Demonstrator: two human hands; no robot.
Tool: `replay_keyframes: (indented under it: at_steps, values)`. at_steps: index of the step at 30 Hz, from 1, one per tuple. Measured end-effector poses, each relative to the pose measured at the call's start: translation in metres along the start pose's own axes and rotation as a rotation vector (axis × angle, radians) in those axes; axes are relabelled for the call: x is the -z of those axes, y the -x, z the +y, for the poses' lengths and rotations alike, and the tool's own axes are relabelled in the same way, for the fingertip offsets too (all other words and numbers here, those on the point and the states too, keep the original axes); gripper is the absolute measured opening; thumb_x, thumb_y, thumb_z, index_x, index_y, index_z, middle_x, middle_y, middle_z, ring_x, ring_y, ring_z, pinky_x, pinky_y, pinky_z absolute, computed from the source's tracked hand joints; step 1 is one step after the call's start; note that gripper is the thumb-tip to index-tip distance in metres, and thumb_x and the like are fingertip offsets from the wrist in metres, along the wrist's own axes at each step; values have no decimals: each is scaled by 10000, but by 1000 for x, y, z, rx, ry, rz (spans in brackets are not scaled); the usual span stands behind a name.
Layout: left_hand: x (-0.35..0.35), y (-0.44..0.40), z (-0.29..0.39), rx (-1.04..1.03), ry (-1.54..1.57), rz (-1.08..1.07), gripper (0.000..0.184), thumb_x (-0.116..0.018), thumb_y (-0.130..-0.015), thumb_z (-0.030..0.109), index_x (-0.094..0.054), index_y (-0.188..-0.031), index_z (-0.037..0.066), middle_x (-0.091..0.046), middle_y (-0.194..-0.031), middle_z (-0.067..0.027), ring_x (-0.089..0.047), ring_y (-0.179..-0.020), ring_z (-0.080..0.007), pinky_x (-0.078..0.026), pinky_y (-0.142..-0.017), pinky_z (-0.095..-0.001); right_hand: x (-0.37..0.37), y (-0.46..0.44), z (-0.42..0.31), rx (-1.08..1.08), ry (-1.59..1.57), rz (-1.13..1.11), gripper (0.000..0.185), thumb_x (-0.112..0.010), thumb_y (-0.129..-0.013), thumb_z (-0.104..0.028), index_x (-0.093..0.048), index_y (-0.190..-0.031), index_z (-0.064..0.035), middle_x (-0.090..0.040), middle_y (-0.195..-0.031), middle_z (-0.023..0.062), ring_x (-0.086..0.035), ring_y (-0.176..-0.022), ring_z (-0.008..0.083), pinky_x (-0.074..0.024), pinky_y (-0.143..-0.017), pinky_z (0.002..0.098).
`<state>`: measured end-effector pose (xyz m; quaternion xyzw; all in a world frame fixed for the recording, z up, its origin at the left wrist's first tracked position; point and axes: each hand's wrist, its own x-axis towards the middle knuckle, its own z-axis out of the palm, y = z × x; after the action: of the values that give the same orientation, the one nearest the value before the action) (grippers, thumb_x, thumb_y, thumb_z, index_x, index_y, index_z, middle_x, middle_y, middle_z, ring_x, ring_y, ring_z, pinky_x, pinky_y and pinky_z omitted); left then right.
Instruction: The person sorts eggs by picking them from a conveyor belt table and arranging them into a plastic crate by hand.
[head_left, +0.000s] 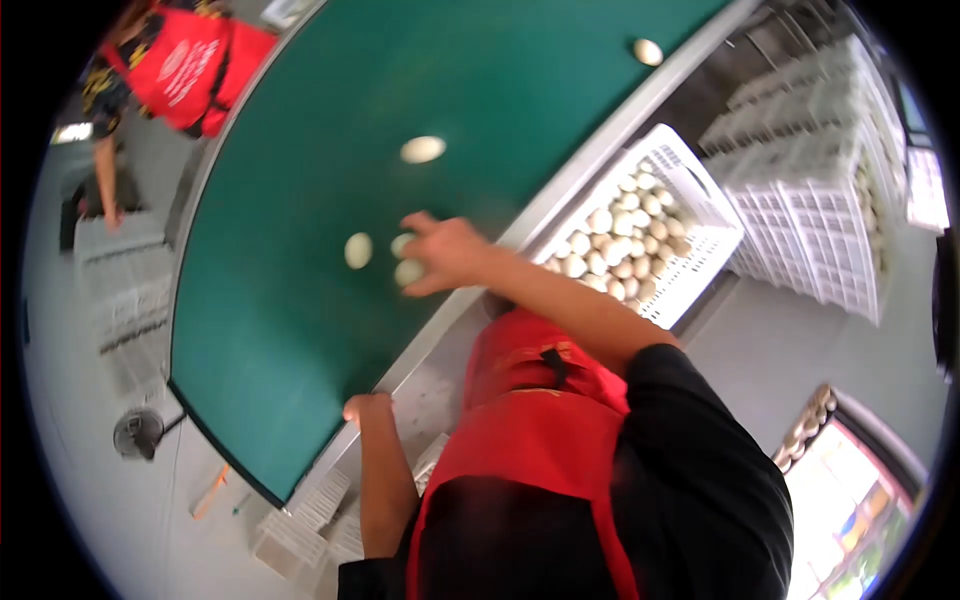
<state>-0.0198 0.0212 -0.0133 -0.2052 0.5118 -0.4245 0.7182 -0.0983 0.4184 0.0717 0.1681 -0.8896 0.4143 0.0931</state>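
My right hand (447,254) reaches over the green surface (310,330) with its fingers curved around two pale eggs, an upper egg (402,245) and a lower egg (408,272). Just left of them lies a loose egg (358,250). Farther up is another egg (423,150), slightly blurred. One more egg (648,52) sits near the far right rim. My left hand (368,407) is closed over the metal edge (410,352) at the near side, with part of its fingers hidden.
A white crate (715,215) full of eggs stands beside the rim, under my right forearm. Stacked white crates (800,215) rise to the right. Across the surface, a person in a red apron (195,65) reaches toward more crates (125,265). Other white baskets (290,545) lie at lower left.
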Motion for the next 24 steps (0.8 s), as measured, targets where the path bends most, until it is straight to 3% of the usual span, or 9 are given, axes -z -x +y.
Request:
replay_keyframes:
  at_steps: [3, 7, 10, 14, 16, 19, 21, 23, 24]
  values:
    - [2, 0, -1, 43, -82, 5, 306, -462, -995, 336, -722, -1142, 268, -723, -1149, 86, -639, -1145, -66, -474, -1007, -329, -13, -5, -33, -84, 42, -311, 440, -808, -668, -419, -788, -974, -104, -581, -1325, 246, -725, -855, 344, -594, -737, 438]
    - [1, 5, -1, 87, -117, 12, 287, -474, -992, 331, -727, -1118, 282, -730, -1117, 96, -642, -1128, -52, -475, -997, -324, -61, 6, -52, -74, 82, -353, 394, -784, -664, -364, -796, -967, -112, -575, -1276, 239, -717, -820, 342, -584, -746, 425]
    - [2, 4, -2, 70, -200, 12, 307, -459, -1000, 321, -720, -1154, 273, -722, -1162, 90, -637, -1152, -64, -481, -1004, -324, -48, 6, -58, -90, 2, -368, 365, -767, -674, -331, -797, -966, -114, -567, -1296, 229, -711, -808, 336, -574, -756, 414]
    - [0, 2, -4, 49, -279, -4, 336, -440, -1011, 307, -711, -1203, 261, -710, -1222, 82, -629, -1184, -81, -488, -1015, -325, 26, 32, -34, -266, -636, -367, 398, -817, -757, -375, -792, -1038, -95, -679, -1124, 181, -702, -872, 311, -558, -786, 415]
    - [-1, 0, -4, 33, -303, -20, 351, -430, -1016, 300, -706, -1227, 255, -705, -1252, 78, -625, -1200, -89, -492, -1020, -326, 75, 70, -6, -484, -960, -467, 443, -828, -801, -362, -778, -1137, -78, -738, -1048, 141, -705, -962, 233, -562, -840, 358]
    - [0, 1, -2, 20, -335, -27, 375, -415, -1024, 290, -699, -1264, 246, -696, -1296, 72, -620, -1225, -102, -498, -1028, -326, 140, 148, 46, -708, -885, -225, 450, -797, -837, -257, -747, -1217, -21, -758, -1139, 82, -706, -1021, 183, -560, -910, 294]
    - [2, 3, 0, 11, -377, 3, 382, -407, -1027, 296, -707, -1257, 245, -695, -1310, 67, -623, -1227, -109, -500, -1033, -336, 175, 193, 78, -882, -949, 43, 462, -788, -832, -303, -753, -1181, -2, -746, -1071, 77, -680, -950, 155, -562, -854, 285]
    - [1, -2, 2, 5, -419, 33, 391, -398, -1030, 302, -715, -1251, 243, -693, -1324, 63, -627, -1229, -115, -502, -1038, -345, 181, 234, 114, -1037, -773, 458, 450, -782, -840, -371, -765, -1112, -13, -733, -982, 61, -650, -889, 157, -539, -824, 306]
    - [-1, -3, 0, 4, -432, 29, 394, -398, -1028, 304, -716, -1250, 238, -694, -1323, 60, -629, -1228, -117, -502, -1038, -345, 178, 252, 141, -1146, -623, 551, 511, -794, -828, -396, -753, -1148, 0, -735, -968, 63, -645, -877, 162, -532, -838, 312]
